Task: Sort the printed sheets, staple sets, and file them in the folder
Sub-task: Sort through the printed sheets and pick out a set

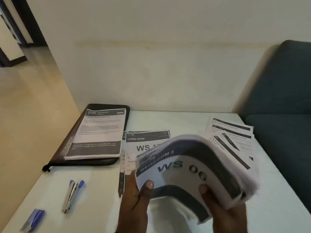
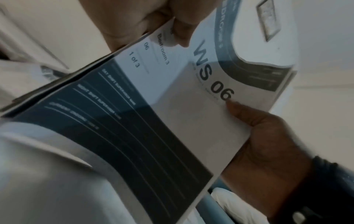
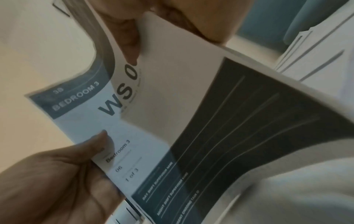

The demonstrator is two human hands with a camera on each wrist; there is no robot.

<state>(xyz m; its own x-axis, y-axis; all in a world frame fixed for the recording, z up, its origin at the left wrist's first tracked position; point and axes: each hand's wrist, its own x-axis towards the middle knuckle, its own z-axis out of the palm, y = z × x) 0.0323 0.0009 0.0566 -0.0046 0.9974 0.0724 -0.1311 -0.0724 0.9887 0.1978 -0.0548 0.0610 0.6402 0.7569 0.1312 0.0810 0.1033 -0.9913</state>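
Both hands, left hand (image 1: 134, 204) and right hand (image 1: 225, 214), are clamping my bent WS 06 stack (image 1: 185, 167) over the tabletop (image 1: 94, 199), thumbs on top; stapler (image 1: 71, 195) lying nearby

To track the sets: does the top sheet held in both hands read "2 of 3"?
No. In the left wrist view the top sheet reads "1 of 3", under "Bedroom 3" and "06".

Both hands at lower centre of the head view, left hand (image 1: 134, 195) and right hand (image 1: 223, 209) side by side, thumbs on top, fingers curled under, gripping a bent paper stack (image 1: 193, 165).
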